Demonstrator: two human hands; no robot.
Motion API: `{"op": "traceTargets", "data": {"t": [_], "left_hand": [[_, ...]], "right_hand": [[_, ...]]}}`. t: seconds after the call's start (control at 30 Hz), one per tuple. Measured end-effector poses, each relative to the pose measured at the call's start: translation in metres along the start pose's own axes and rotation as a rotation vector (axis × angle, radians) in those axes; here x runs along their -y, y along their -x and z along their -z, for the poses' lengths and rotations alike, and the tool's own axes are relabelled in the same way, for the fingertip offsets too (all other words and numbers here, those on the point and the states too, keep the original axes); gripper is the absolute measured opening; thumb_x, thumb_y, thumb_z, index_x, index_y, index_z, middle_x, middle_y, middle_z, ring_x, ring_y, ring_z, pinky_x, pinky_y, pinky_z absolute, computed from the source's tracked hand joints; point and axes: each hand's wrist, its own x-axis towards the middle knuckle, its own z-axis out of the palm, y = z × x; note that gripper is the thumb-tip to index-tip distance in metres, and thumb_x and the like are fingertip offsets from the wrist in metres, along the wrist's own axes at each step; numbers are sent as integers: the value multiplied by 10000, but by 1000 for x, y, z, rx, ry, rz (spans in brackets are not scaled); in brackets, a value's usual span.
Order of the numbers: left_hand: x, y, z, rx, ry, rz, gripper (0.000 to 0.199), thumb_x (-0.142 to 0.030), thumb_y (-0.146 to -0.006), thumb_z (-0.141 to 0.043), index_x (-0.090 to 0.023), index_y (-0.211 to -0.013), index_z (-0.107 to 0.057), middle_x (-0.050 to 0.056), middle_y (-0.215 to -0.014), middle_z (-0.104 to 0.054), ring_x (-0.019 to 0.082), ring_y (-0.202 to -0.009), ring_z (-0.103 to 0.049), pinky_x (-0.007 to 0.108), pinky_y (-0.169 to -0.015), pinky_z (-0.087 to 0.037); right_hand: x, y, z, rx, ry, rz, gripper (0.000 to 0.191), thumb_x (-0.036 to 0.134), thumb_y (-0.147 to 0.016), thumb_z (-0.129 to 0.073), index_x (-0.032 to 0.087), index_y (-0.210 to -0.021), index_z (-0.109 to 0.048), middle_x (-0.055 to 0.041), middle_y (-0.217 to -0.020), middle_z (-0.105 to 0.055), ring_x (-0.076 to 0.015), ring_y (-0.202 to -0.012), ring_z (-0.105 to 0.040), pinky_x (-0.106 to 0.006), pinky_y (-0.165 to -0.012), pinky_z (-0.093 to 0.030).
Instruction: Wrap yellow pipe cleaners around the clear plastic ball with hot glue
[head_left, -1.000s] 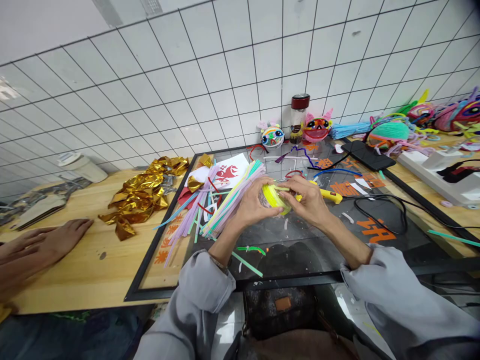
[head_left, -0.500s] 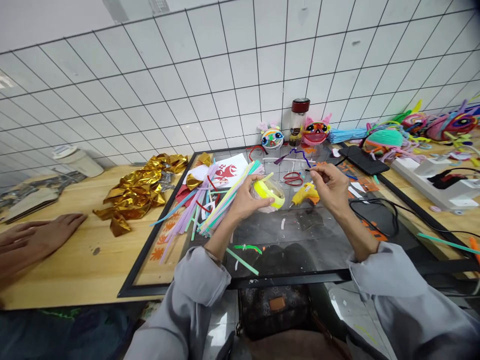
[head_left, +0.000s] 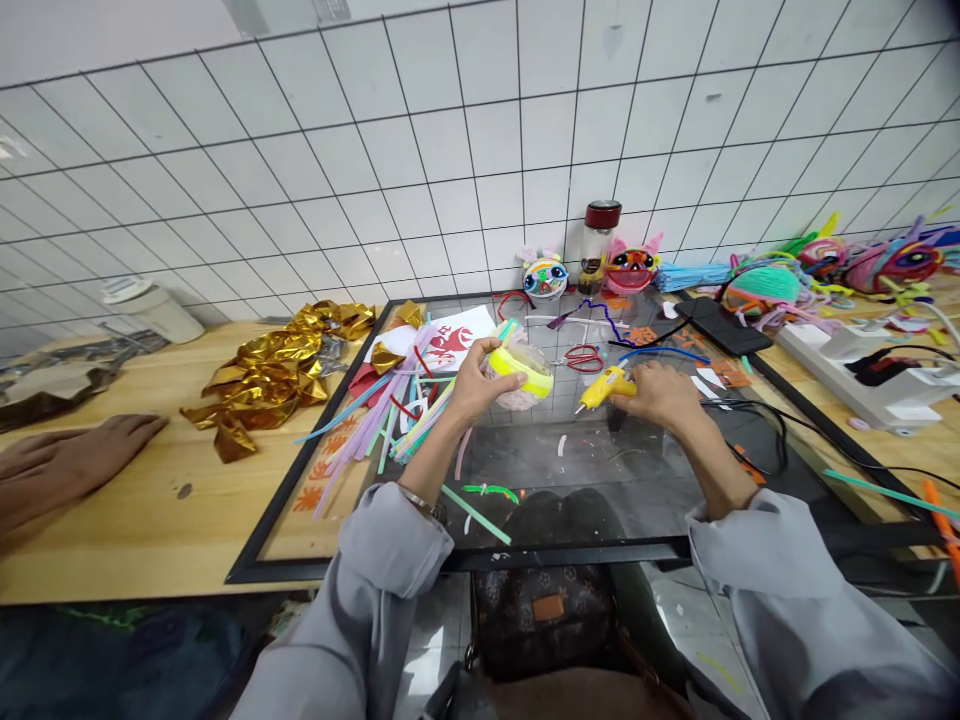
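Note:
My left hand (head_left: 480, 385) is closed around a rounded, see-through object with a bright yellow band (head_left: 531, 378) along it; thumb in front, fingers behind. Lower on the right, my right hand (head_left: 656, 392) grips the handle end of a yellow hot glue gun (head_left: 602, 388), whose nozzle points left and down toward the glass. Just behind the gun lie red-handled scissors (head_left: 583, 358). A blue pipe cleaner (head_left: 667, 353) and a dark thin strand rest beyond my right hand. Pastel pipe cleaners (head_left: 367, 425) lie in a bundle left of my left hand.
Gold foil (head_left: 274, 370) is heaped on the left, near another person's hand (head_left: 82, 455). Along the wall stand a lidded bottle (head_left: 598, 245) and two decorated faces (head_left: 545, 275). A power strip (head_left: 862, 375), a phone (head_left: 726, 326) and black cables (head_left: 780, 425) occupy the right.
My right hand has come down from holding a thin dark piece in the air and closed on the glue gun. My left hand, with the yellow-banded object, has shifted slightly left.

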Motion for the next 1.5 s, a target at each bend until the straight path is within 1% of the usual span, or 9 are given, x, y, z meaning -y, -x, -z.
{"op": "traceTargets", "data": {"t": [0.1,0.27,0.33,0.47,0.63,0.83,1.07,1.27,1.5], "left_hand": [[-3,1,-1,5,2,-1,622,-332,-493,-852,-200,-1008,-530,4,-1008,-578,147,-908,-548,260,-824,-447],[-2,4,-4,27,-11,19,624,-318,-482,-855,-190,-996,-525,5,-997,-568,148,-912,-535,265,-834,-444],[-2,4,-4,39,-15,23,614,-313,-490,-850,-187,-992,-520,7,-999,-567,150,-923,-532,268,-845,-441],[-5,5,-6,42,-14,23,623,-295,-476,-857,-190,-995,-527,5,-990,-577,154,-930,-535,268,-855,-434],[-10,7,-9,122,19,45,627,-289,-482,-866,-188,-1015,-552,9,-1002,-599,159,-936,-552,259,-839,-450],[-6,9,-10,185,42,63,665,-280,-476,-884,-180,-1051,-564,19,-1047,-597,157,-946,-553,261,-869,-447],[-2,9,-9,191,55,69,679,-277,-479,-884,-171,-1071,-568,38,-1100,-606,187,-1026,-557,295,-940,-429],[-3,10,-7,238,52,34,674,-303,-495,-898,-166,-1081,-595,57,-1144,-637,223,-1105,-576,325,-1001,-430],[-1,11,-7,267,59,33,729,-317,-487,-919,-168,-1122,-595,77,-1225,-634,246,-1179,-574,361,-1062,-417]], "right_hand": [[5,0,1,39,-3,-2,441,422,-822,-585,101,-1104,-696,-212,-1161,-696,-351,-1099,-647,-418,-862,-470],[9,-1,4,38,-83,-40,350,408,-764,-605,175,-996,-722,-135,-1000,-752,-289,-913,-701,-329,-687,-462],[7,-1,4,-46,-186,-63,376,411,-734,-616,183,-1018,-709,-119,-983,-753,-284,-889,-698,-315,-653,-443],[4,-4,4,-320,-429,-181,481,438,-699,-609,149,-1080,-657,-134,-960,-740,-298,-862,-679,-321,-631,-425],[20,-12,21,-510,-528,-184,384,436,-689,-586,162,-952,-648,-133,-878,-723,-290,-792,-644,-328,-615,-400],[45,-12,36,-548,-524,-108,293,376,-687,-586,189,-909,-630,-118,-846,-712,-280,-760,-631,-321,-588,-371],[36,-4,19,-625,-554,-86,330,441,-694,-569,193,-910,-590,-110,-849,-683,-281,-758,-633,-340,-625,-415],[43,-5,10,-700,-576,-5,352,446,-678,-563,183,-906,-609,-108,-826,-704,-264,-720,-625,-326,-603,-389],[45,-1,7,-661,-588,18,314,446,-727,-575,194,-912,-605,-103,-867,-712,-254,-742,-627,-317,-612,-384]]}}
